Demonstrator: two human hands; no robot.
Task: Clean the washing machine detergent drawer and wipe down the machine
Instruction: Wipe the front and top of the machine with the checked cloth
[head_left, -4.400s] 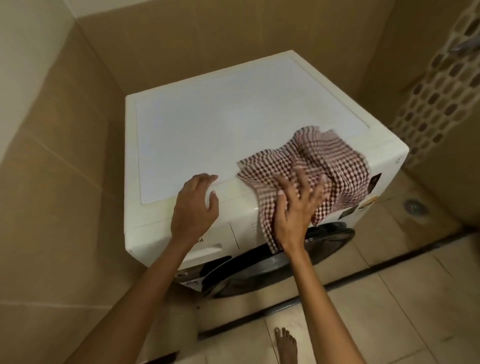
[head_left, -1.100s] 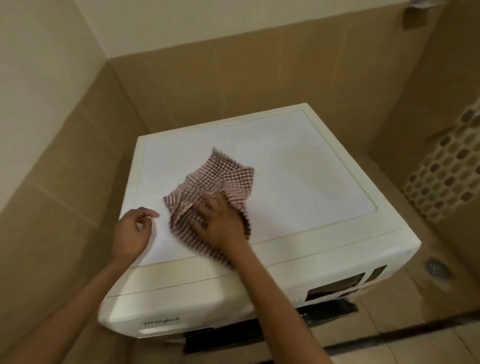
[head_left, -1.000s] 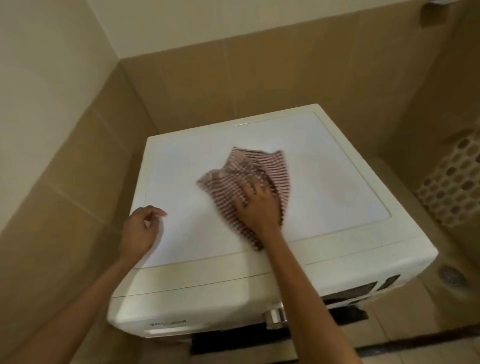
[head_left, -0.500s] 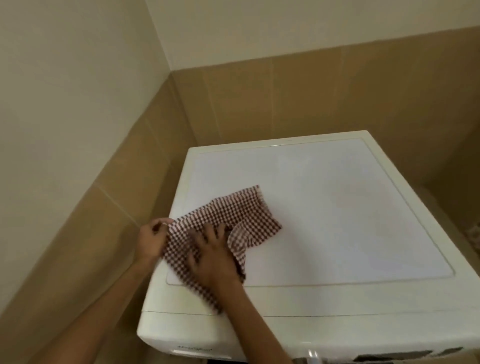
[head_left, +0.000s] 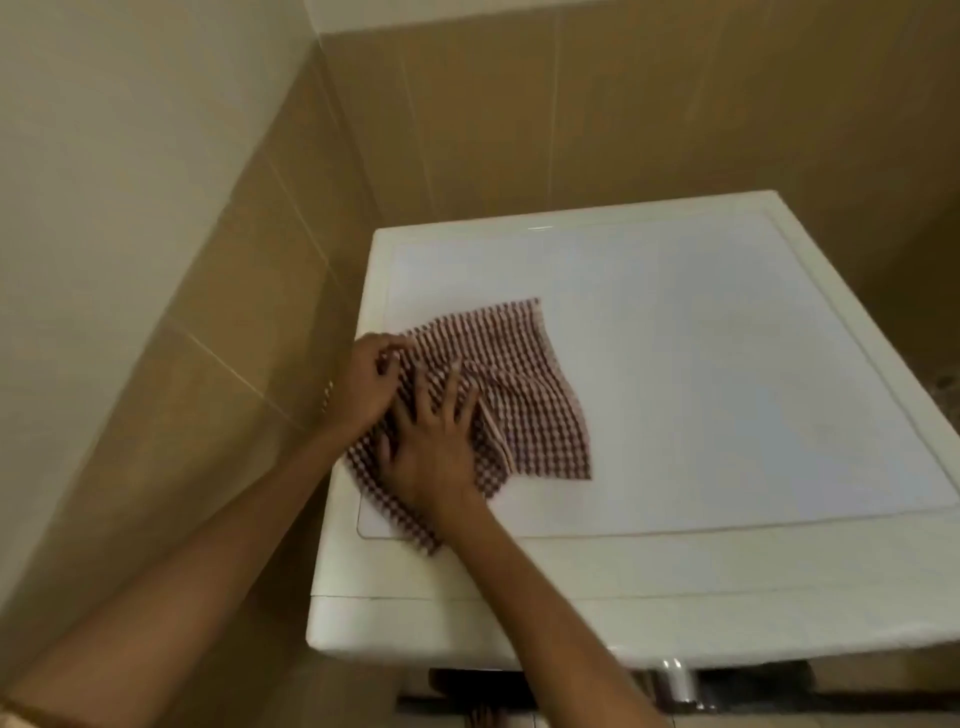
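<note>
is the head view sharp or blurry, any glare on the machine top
Head view: soft throughout; the cloth, left hand and right hand look smeared; a small glare streak near the back edge of the machine; light warm and dim.

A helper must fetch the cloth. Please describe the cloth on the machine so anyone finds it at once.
Find the white washing machine in the tiled corner. On its flat top, near the left edge, lies the cloth, under the right hand. It alone is patterned: small dark red and white checks.
</note>
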